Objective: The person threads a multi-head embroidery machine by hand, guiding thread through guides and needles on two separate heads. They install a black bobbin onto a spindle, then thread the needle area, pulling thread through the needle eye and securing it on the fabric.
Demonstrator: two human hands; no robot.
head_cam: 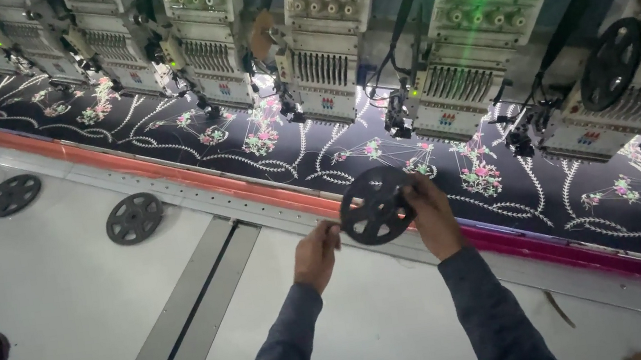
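Both hands grip black reel (376, 206): left hand (315, 253) at rim, right hand (430, 211) on opposite edge. Keep it level & clear of dark embroidered fabric (317, 151).

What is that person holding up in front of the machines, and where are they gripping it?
A black spoked reel, held by its rim: the left hand pinches the left edge, and the right hand grips the right edge.

Black spoked reel (374, 207), apparently empty, held upright above the table edge
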